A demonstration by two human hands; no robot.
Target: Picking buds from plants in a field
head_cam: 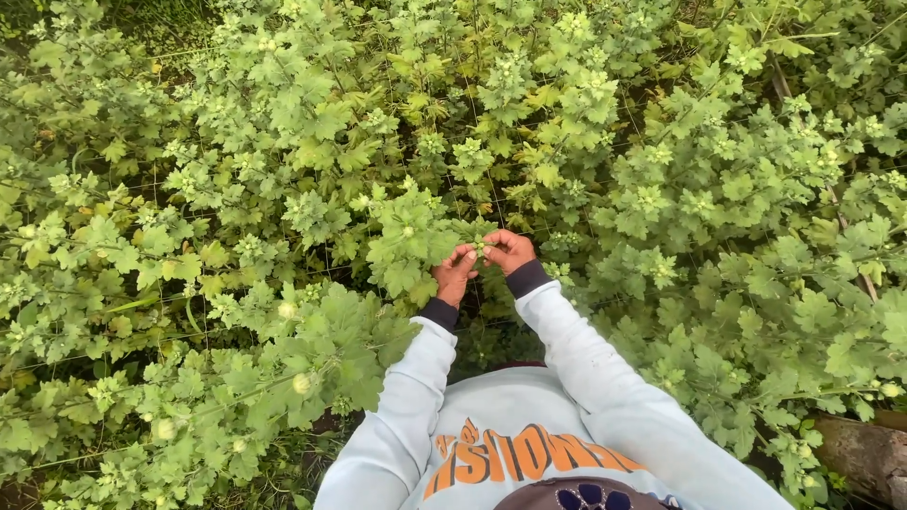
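Along the left edge of the frame I see only dense green plants (189,236) with lobed leaves, a few pale round buds (301,382) showing among them in the lower left. Thin support strings (326,255) run across the bed in a grid, apparently there to keep the stems standing upright and apart.

Moving toward the centre, my left hand (455,274) comes up from the lower middle of the frame, its pale blue sleeve (397,416) ending in a dark cuff. The fingers are curled in with thumb and fingertips pressed together, pinching the tip of a stem. What they close on is a small cluster of green buds (482,246), sitting just above the middle of the frame, between both hands.

Just to the right of it, my right hand (511,250) meets the left at that same cluster. It is also curled, fingertips pinching in from the other side, so the two hands touch or nearly touch around the shoot. I judge that one hand steadies the stem while the other works at the tiny buds, which are too small for me to make out singly.

Further right the foliage carries on, with more bud clusters (650,198) at the shoot tips. In the lower right corner a brownish edge (864,453) shows; I cannot tell what it is.
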